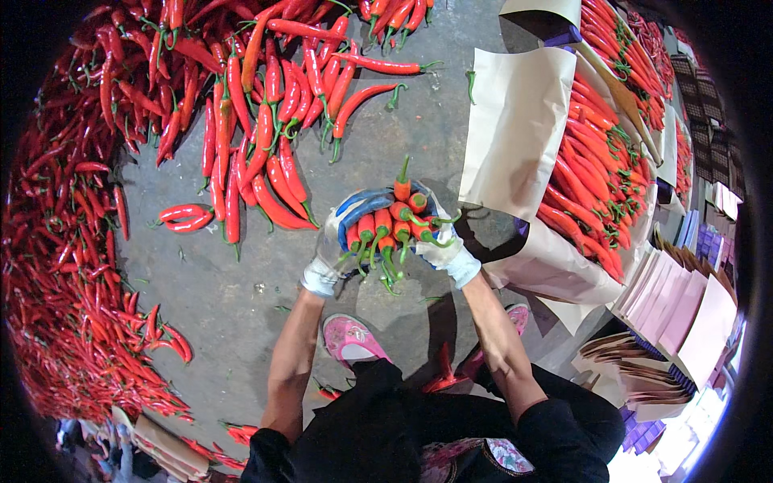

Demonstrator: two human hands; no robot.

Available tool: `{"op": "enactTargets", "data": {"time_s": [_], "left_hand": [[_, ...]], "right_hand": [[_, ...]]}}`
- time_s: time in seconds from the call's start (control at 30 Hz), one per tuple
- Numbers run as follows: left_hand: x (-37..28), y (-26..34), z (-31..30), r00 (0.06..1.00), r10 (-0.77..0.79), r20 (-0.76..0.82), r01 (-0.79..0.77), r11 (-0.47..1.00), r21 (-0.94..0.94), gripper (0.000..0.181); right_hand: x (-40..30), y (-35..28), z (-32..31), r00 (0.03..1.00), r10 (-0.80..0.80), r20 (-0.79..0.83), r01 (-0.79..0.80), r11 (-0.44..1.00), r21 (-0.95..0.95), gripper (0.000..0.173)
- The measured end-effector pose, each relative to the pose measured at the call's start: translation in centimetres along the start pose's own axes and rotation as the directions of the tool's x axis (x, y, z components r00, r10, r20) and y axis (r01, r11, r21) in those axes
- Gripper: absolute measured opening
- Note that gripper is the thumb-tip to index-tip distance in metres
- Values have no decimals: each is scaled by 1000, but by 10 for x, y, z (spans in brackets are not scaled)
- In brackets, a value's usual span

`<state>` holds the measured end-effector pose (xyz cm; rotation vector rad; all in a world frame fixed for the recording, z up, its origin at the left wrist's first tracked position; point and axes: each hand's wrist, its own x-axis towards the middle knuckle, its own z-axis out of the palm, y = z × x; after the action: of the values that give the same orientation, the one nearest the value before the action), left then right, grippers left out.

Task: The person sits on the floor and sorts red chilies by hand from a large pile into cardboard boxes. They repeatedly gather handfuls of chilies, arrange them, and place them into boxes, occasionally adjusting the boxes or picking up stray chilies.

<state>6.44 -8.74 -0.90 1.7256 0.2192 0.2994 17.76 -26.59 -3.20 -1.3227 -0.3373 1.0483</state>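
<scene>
Between my gloved hands is a bunch of red chili peppers (382, 224), its green stems pointing toward me. My left hand (347, 232), in a white and blue work glove, wraps the bunch's left side. My right hand (444, 235), gloved alike, closes around its right side. One pepper stands up above the others at the top of the bunch. Just ahead and left, loose red chili peppers (264, 136) lie on the grey floor (241, 314). To the right stands a paper-lined container of chili peppers (589, 175), stacked with stems to the right.
A large heap of chili peppers (66, 241) curves along the left. Paper liner flaps (519, 121) stick out from the filled container. Stacks of paper sheets (676, 308) are at the lower right. Pink shoes (353, 338) are below my hands. Another filled container (625, 54) stands farther off.
</scene>
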Motion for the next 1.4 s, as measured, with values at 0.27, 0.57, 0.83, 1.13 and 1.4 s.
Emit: {"op": "enactTargets", "data": {"time_s": [0.27, 0.57, 0.83, 1.13, 1.4], "left_hand": [[-2, 26, 6, 938, -345, -34, 316, 891, -324, 54], [29, 121, 37, 816, -550, 181, 553, 650, -521, 29], [98, 180, 171, 834, -413, 365, 550, 573, -608, 25], [177, 195, 386, 744, -599, 295, 490, 189, -851, 26], [198, 212, 434, 605, -675, 422, 502, -87, -860, 44]], "right_hand": [[-5, -43, 26, 999, 0, 43, -10, 972, 237, 95], [-26, -188, -9, 992, -93, 86, 123, 865, -486, 69], [-110, -293, -126, 927, 338, -165, -376, 833, -406, 82], [-103, -369, -321, 886, 456, -86, -376, 597, -708, 69], [-55, -357, -366, 987, 36, -156, -157, 26, -987, 51]]}}
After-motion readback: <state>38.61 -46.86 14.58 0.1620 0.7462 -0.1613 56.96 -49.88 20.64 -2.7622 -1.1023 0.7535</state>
